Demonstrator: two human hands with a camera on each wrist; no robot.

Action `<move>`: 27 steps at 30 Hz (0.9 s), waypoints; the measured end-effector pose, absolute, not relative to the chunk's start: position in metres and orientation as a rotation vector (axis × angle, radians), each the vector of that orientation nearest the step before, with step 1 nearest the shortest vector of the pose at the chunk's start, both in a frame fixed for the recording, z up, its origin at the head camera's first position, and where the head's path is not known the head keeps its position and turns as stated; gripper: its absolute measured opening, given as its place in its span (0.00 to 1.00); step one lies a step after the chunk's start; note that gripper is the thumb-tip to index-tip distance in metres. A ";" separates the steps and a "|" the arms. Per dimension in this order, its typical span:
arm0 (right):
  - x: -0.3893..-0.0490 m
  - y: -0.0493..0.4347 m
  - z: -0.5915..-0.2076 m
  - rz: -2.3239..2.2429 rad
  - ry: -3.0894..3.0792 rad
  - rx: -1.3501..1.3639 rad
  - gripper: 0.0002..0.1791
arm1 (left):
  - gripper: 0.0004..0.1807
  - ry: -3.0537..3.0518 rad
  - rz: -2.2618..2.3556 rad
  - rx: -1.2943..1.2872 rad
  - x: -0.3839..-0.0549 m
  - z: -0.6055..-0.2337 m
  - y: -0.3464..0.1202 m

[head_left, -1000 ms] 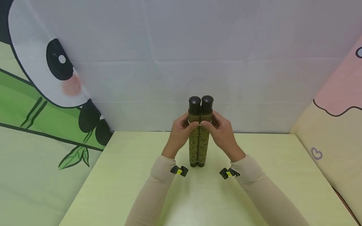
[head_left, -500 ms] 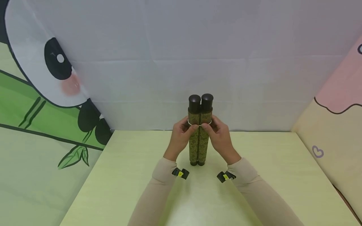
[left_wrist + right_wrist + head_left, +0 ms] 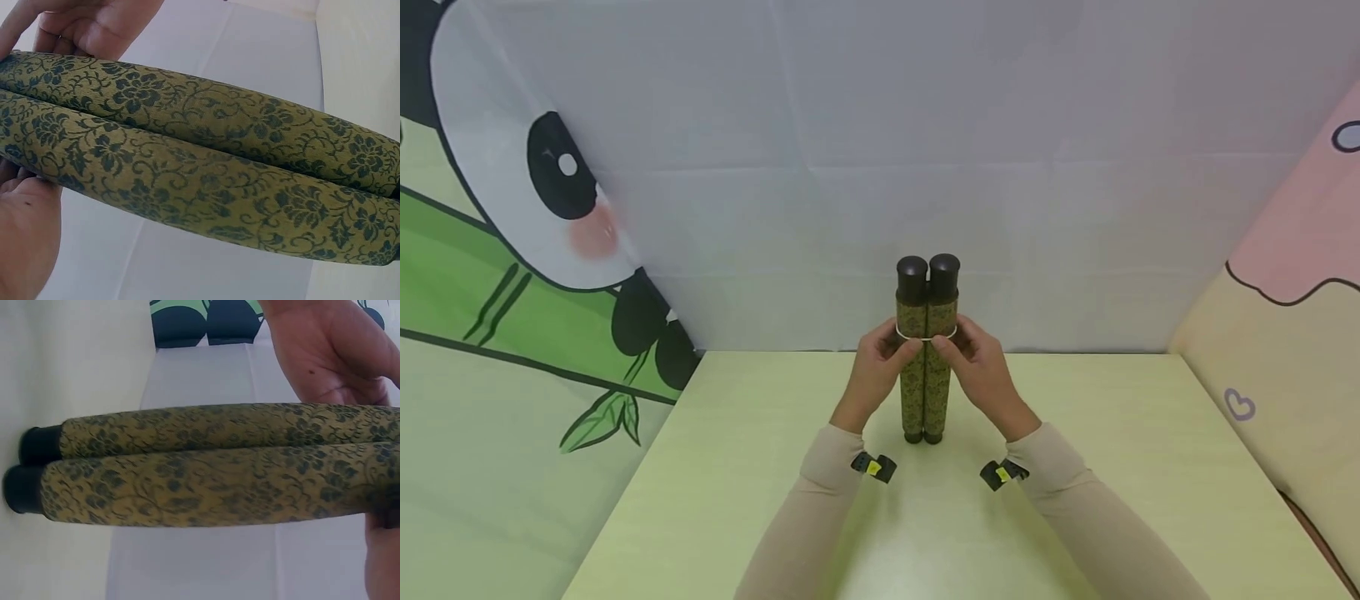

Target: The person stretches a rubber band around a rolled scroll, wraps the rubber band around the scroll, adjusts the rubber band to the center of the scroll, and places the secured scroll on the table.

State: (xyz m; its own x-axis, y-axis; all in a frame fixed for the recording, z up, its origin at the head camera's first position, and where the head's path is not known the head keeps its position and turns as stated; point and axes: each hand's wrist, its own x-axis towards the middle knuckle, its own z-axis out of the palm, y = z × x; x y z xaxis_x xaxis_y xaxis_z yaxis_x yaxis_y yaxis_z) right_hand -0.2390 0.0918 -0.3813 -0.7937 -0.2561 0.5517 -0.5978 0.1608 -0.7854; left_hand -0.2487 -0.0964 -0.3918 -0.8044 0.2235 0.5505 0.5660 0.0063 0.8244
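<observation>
Two scrolls, a left scroll (image 3: 912,392) and a right scroll (image 3: 937,392), stand upright side by side on the table, wrapped in olive brocade with dark flowers. Dark knobs cap their ends. A thin white rubber band (image 3: 904,336) loops round both below the top knobs. My left hand (image 3: 874,367) pinches the band on the left side, thumb on the front of the scrolls and fingers behind. On the right, my right hand (image 3: 983,371) holds the band likewise, its thumb close to the left one. In the left wrist view the brocade (image 3: 250,194) fills the middle; the band is not visible.
The pale yellow table (image 3: 760,500) ends at a white cloth backdrop (image 3: 820,217). A cartoon-printed cloth (image 3: 482,450) hangs at the left and a pink and cream cloth (image 3: 1262,350) at the right. Small black wrist cameras sit on both sleeves.
Both hands and the white rubber band have slid a little down the scrolls, leaving more brocade showing above the band. The scrolls still stand in the same place.
</observation>
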 end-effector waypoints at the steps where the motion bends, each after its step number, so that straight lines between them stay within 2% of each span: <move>1: -0.240 0.093 -0.379 1.670 -2.157 0.841 0.22 | 0.40 -2.018 -1.888 -0.827 -0.249 -0.391 -0.097; 9: -0.240 0.095 -0.347 1.686 -2.063 0.980 0.27 | 0.44 -1.964 -1.873 -0.880 -0.251 -0.362 -0.095; 14: -0.244 0.096 -0.356 1.659 -2.084 0.944 0.37 | 0.45 -1.976 -1.867 -0.855 -0.252 -0.364 -0.096; 22: -0.249 0.091 -0.369 1.683 -2.030 0.908 0.43 | 0.45 -1.934 -1.909 -0.837 -0.257 -0.371 -0.093; 27: -0.252 0.089 -0.374 1.678 -1.972 0.921 0.42 | 0.46 -1.897 -1.925 -0.822 -0.259 -0.373 -0.090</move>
State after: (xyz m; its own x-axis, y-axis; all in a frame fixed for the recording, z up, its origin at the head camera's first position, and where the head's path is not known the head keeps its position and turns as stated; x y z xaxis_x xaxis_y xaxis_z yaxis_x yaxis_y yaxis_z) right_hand -0.2525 0.0891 -0.3736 -0.7077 -0.2281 0.6687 -0.6966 0.0666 -0.7144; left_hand -0.2594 -0.0901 -0.3731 -0.7852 0.1692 0.5957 0.5932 -0.0707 0.8019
